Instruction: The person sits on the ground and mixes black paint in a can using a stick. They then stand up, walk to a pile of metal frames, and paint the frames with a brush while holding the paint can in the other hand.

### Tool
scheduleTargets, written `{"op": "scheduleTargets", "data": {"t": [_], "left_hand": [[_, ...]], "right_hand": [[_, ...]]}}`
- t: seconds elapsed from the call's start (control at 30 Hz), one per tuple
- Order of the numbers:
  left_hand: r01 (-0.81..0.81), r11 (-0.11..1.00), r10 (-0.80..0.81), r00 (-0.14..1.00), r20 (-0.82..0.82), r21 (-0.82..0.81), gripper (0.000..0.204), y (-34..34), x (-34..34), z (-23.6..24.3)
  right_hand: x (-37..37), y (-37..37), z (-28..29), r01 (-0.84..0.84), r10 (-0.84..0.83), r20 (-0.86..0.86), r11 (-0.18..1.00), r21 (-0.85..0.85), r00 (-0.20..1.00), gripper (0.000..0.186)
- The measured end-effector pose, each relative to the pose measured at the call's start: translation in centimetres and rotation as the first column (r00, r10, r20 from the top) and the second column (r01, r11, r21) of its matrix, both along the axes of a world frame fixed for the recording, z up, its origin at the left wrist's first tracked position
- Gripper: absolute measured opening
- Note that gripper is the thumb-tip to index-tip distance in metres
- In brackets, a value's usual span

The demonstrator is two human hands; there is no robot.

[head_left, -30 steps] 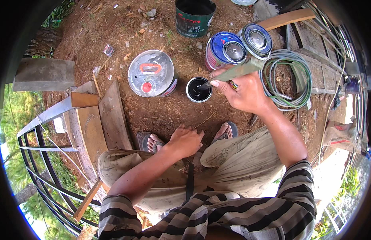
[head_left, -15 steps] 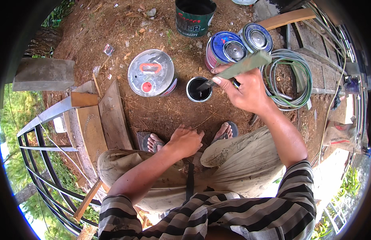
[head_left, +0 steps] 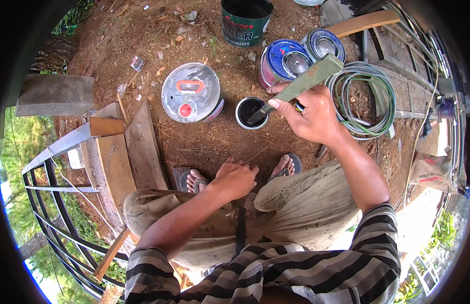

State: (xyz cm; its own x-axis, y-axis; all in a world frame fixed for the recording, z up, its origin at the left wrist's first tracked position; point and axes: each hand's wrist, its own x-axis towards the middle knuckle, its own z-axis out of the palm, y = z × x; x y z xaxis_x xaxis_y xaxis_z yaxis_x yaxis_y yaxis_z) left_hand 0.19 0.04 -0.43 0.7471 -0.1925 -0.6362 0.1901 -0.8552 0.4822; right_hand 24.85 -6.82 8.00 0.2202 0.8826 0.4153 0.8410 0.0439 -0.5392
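Note:
My right hand (head_left: 308, 114) grips a flat, paint-smeared green stick (head_left: 311, 76). Its lower end dips into a small open can (head_left: 245, 107) of black liquid on the dirt, between a grey metal jerrycan (head_left: 199, 81) with a red cap and two lidded paint cans, one blue-topped (head_left: 279, 50), the other silver-rimmed (head_left: 326, 45). My left hand (head_left: 235, 178) hangs between my knees with loosely bent, slightly separated fingers and nothing visible in it, near my sandalled feet.
A dark green bucket (head_left: 246, 17) stands at the back. A coiled hose (head_left: 366, 133) lies at right beside boards (head_left: 361, 23). At left are planks (head_left: 143, 147), a concrete block (head_left: 55, 96) and a black metal frame (head_left: 52, 205). A paper sack (head_left: 432, 172) lies far right.
The stick has swung, its top end moving away from me and its lower end toward the near side of the small can. My left hand has stayed still.

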Motion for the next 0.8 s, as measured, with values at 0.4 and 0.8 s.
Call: {"op": "scheduleTargets", "data": {"t": [0.4, 0.8], "left_hand": [[-0.01, 1.0, 0.01, 1.0, 0.012, 0.003, 0.053, -0.1, -0.09, -0.09], [-0.012, 1.0, 0.012, 1.0, 0.011, 0.001, 0.053, -0.12, 0.02, -0.07]], "right_hand": [[-0.05, 0.05, 0.32, 0.016, -0.016, -0.043, 1.0, -0.006, 0.999, 0.02], [-0.05, -0.02, -0.26, -0.001, 0.001, 0.009, 1.0, 0.026, 1.0, 0.02]]}}
